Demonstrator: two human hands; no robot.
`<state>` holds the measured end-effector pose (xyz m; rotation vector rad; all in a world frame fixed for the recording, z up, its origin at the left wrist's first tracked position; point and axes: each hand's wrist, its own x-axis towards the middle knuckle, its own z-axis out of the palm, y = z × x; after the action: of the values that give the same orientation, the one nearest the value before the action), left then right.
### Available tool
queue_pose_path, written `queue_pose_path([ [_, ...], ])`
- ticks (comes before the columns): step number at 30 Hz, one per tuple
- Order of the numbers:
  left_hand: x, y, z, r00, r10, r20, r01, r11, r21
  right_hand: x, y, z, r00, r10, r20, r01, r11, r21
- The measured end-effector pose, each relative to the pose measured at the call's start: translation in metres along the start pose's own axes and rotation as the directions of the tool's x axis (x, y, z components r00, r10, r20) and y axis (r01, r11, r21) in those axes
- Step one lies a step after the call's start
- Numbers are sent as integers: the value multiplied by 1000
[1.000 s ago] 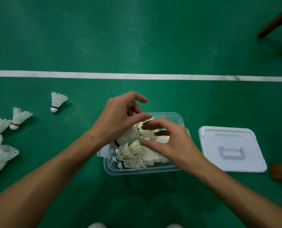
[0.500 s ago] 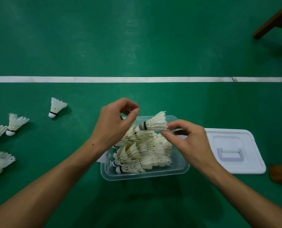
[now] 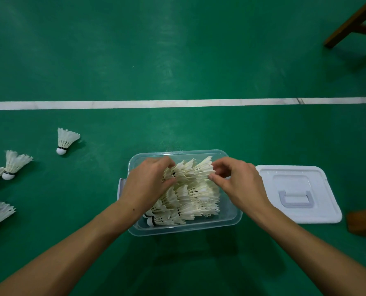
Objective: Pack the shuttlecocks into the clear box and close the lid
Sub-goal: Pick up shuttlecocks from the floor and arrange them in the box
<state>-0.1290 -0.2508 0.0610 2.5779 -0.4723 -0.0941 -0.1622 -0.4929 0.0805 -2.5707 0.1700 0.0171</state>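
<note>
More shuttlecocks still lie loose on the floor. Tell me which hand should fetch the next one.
Left. The loose shuttlecocks lie on the floor to the left of the box, on the left hand's side. The right hand would have to cross over the box; it sits nearer the lid.

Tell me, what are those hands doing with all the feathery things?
A person is packing shuttlecocks into a clear box on a green floor. Both hands are over the box: the left hand presses on the pile, and the right hand pinches the top shuttlecock into place. More loose shuttlecocks lie on the floor to the left. The white lid lies beside the box, not on yet.
</note>
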Motion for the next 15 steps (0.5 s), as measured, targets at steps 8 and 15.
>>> queue_pose_path([
  [8, 4, 0, 15, 1000, -22, -6, 22, 1000, 0, 12, -1, 11, 995, 16, 100, -10, 998, -63],
  [15, 8, 0, 18, 997, -77, -21, 77, 997, 5, 20, -12, 17, 993, 60, 101, -33, 969, -243],
])
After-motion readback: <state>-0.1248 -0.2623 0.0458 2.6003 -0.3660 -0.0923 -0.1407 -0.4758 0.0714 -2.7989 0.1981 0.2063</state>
